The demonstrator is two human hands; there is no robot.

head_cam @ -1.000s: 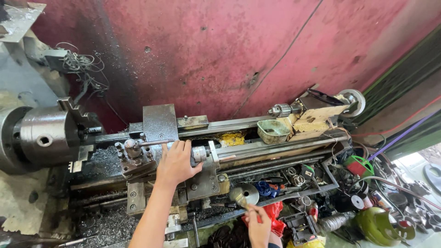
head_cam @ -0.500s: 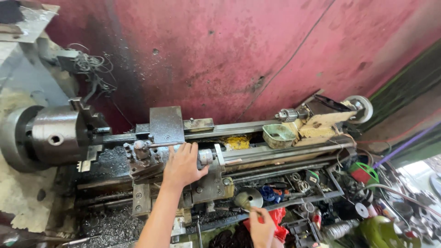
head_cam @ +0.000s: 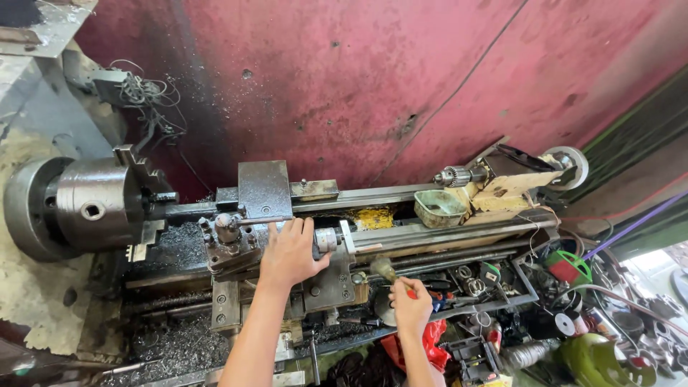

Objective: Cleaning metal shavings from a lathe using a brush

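A metal lathe spans the view, with its chuck (head_cam: 93, 208) at the left and the tool post (head_cam: 228, 229) on the carriage. My left hand (head_cam: 290, 252) lies flat on top of the carriage just right of the tool post, fingers spread, thumb by the small dial (head_cam: 327, 239). My right hand (head_cam: 410, 307) is in front of the carriage apron, closed around the red handle of a small brush (head_cam: 384, 269) whose bristle end points up-left toward the bed. A handwheel is partly hidden behind this hand.
The tailstock with a drill chuck (head_cam: 453, 175) sits at the right end of the bed, beside a green metal tray (head_cam: 438, 208). Metal chips (head_cam: 168, 344) lie under the bed. Cluttered tools, a red cloth (head_cam: 430, 345) and green items (head_cam: 566, 265) fill the lower right.
My right hand has risen from the lower edge toward the carriage front with the brush. My left hand stays on the carriage.
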